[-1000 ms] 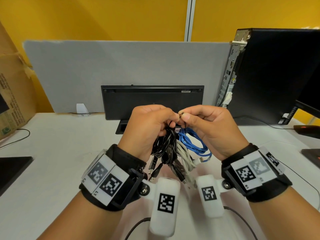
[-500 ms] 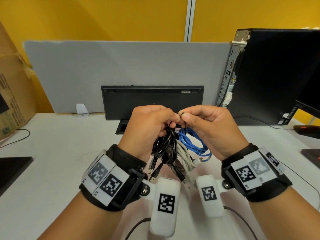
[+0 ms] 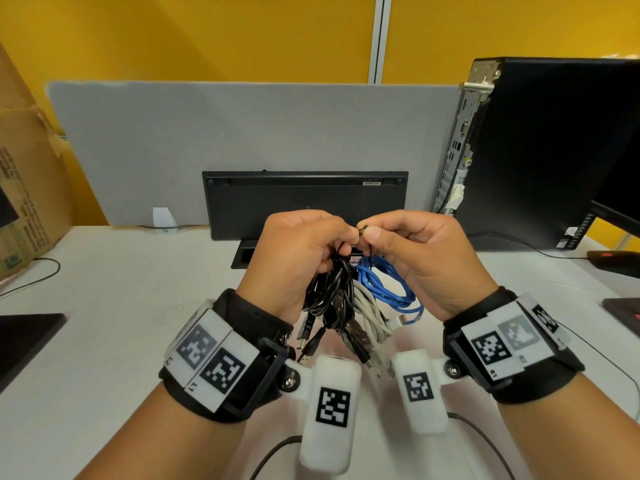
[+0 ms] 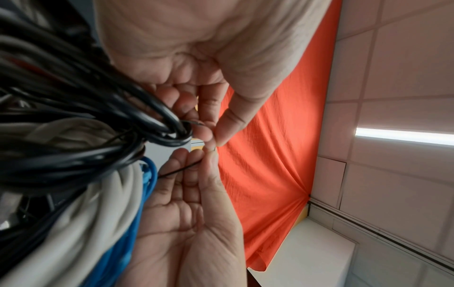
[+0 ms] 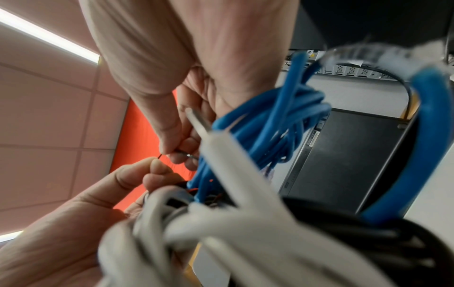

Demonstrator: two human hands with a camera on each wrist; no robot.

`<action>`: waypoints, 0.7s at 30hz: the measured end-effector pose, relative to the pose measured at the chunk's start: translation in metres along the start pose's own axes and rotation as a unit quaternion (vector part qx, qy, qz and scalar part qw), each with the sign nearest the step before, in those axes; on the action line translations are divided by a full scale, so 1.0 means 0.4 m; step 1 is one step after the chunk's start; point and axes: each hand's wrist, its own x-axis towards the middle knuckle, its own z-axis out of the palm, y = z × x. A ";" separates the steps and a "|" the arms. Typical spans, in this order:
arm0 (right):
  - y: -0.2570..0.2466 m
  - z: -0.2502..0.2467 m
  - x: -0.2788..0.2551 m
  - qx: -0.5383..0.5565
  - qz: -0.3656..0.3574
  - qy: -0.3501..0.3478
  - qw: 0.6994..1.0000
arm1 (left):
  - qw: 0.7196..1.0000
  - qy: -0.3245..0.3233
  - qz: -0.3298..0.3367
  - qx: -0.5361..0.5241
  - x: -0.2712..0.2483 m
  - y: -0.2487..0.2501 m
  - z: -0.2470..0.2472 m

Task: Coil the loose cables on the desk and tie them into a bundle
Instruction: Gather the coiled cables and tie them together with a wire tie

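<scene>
Black, grey-white and blue coiled cables (image 3: 349, 299) hang as one bundle at the centre of the head view, held above the white desk (image 3: 121, 306). The bundle's long axis runs from the fingertips down toward the bottom of the frame, with the plug ends dangling lowest. The black cables (image 4: 73, 124) are glossy and round, the grey-white ones (image 5: 245, 223) thicker and matte, and the blue one (image 5: 270, 124) lies in loose loops on the right.

The left hand (image 3: 298, 258) has its fingers curled round the top of the bundle, thumb and forefinger pinching one end of a thin black wire tie (image 4: 179, 170). The right hand (image 3: 426, 258) pinches the tie's other end between thumb and forefinger, its other fingers curled loosely. The fingertips of both hands nearly meet.

Since the earlier frames, hands and bundle have stayed almost exactly where they were.

Behind, in the upper middle, a black keyboard (image 3: 304, 202) stands on edge against a grey felt divider (image 3: 242, 133).
</scene>
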 end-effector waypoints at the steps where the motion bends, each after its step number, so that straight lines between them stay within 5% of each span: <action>1: 0.001 0.000 0.000 0.001 0.000 0.001 1.000 | 1.000 0.000 0.000 0.000 0.000 -0.001 0.000; 21: 0.002 -0.006 0.004 -0.049 -0.005 -0.002 0.999 | 1.000 0.000 -0.003 0.011 0.005 -0.009 0.002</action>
